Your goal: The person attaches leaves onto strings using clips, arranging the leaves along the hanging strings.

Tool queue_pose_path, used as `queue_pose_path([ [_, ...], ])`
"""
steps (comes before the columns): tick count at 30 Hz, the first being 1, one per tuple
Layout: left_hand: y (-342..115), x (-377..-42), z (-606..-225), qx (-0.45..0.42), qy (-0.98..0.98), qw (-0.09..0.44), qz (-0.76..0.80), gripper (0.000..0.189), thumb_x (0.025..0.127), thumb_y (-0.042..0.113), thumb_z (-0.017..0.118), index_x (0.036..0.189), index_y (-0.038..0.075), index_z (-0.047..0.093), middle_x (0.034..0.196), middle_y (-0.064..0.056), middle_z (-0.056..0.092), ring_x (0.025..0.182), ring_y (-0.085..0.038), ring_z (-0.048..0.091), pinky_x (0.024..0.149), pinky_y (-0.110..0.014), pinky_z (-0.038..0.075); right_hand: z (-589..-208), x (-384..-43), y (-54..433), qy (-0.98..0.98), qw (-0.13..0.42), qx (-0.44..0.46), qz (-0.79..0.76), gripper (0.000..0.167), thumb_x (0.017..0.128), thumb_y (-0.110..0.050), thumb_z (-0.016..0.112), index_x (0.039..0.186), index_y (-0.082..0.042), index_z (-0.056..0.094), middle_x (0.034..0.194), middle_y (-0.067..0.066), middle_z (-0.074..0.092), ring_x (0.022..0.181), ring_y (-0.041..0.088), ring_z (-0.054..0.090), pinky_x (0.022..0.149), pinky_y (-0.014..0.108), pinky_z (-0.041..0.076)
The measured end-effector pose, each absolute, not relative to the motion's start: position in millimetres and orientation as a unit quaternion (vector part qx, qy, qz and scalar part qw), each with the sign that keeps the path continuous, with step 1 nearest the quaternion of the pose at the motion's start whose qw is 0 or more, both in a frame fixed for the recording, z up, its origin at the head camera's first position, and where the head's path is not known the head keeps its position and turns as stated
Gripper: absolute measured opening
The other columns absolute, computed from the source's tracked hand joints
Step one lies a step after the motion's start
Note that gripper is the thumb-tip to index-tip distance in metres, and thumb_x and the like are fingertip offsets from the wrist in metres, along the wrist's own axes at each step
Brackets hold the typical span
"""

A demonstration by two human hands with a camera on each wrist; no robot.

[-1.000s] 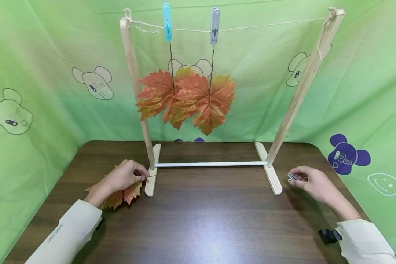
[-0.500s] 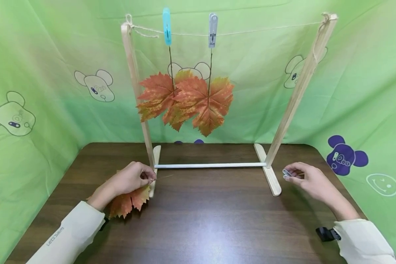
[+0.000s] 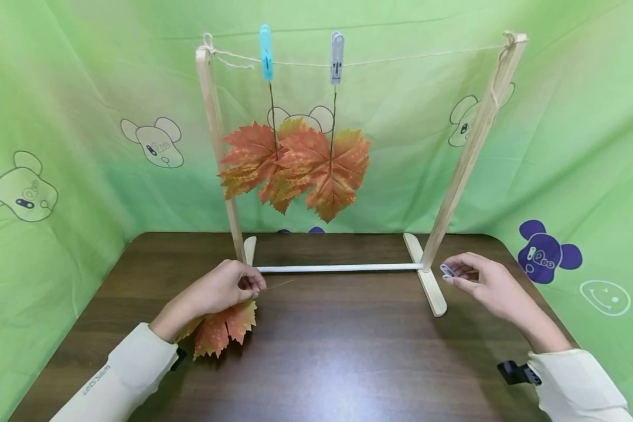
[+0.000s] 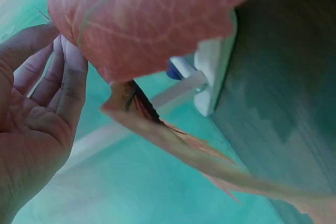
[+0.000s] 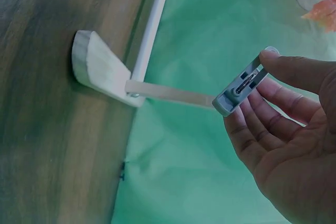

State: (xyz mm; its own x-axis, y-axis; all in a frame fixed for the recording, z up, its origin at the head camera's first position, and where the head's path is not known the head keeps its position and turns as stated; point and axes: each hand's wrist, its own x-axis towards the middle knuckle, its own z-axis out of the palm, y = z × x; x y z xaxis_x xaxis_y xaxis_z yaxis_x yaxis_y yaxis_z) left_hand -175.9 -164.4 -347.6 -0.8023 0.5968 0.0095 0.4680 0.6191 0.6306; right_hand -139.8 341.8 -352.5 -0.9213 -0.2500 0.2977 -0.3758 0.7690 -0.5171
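Note:
My left hand (image 3: 227,288) pinches the thin stem of an orange and yellow artificial leaf (image 3: 224,330), whose blade hangs below the hand near the table. In the left wrist view the leaf (image 4: 147,19) fills the top, close by the fingertips. My right hand (image 3: 487,287) pinches a grey clothespin (image 3: 446,271) between thumb and fingers, to the right of the wooden stand. The right wrist view shows this clothespin (image 5: 244,85) with its metal spring. On the string (image 3: 401,57), a blue clothespin (image 3: 266,53) and another grey clothespin (image 3: 336,57) each hold a hanging leaf by its stem.
The wooden stand has a left post (image 3: 216,117), a right post (image 3: 469,155), flat feet (image 3: 431,293) and a white crossbar (image 3: 337,268) low across the dark table (image 3: 337,351). A green printed cloth (image 3: 401,146) surrounds the table.
My left hand has moved right with the leaf, now overlapping the stand's left foot. My right hand has shifted slightly left with its clothespin. The whole head view has drifted a little downward.

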Motion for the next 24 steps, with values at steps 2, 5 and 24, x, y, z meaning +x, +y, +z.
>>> queue_pose_path([
  [2, -159.9, -175.2, -346.5, 0.301, 0.894, 0.098, 0.318, 0.019, 0.092, -0.008, 0.068, 0.095, 0.008, 0.079, 0.085, -0.003, 0.075, 0.076, -0.005, 0.062, 0.067, -0.021, 0.053, -350.8, -139.0, 339.7, -0.933, 0.107, 0.171, 0.298, 0.024, 0.089, 0.004, 0.076, 0.113, 0.003, 0.071, 0.100, 0.012, 0.075, 0.084, -0.013, 0.058, 0.073, 0.013, 0.053],
  [5, -152.7, -174.5, -345.2, 0.308, 0.893, 0.094, 0.315, 0.020, 0.092, -0.008, 0.067, 0.095, 0.009, 0.079, 0.085, -0.001, 0.075, 0.076, -0.004, 0.062, 0.067, -0.021, 0.053, -347.7, -138.3, 336.3, -0.932, 0.109, 0.175, 0.299, 0.025, 0.089, 0.004, 0.076, 0.113, 0.002, 0.072, 0.100, 0.012, 0.075, 0.085, -0.012, 0.058, 0.073, 0.013, 0.053],
  [24, -90.8, -169.2, -320.7, 0.329, 0.888, 0.067, 0.313, 0.014, 0.094, -0.002, 0.072, 0.098, 0.010, 0.078, 0.086, -0.001, 0.075, 0.076, -0.003, 0.063, 0.070, -0.020, 0.053, -307.5, -144.6, 310.6, -0.929, 0.128, 0.188, 0.290, 0.028, 0.093, -0.002, 0.076, 0.121, -0.001, 0.073, 0.107, 0.012, 0.075, 0.090, -0.014, 0.058, 0.078, 0.006, 0.049],
])
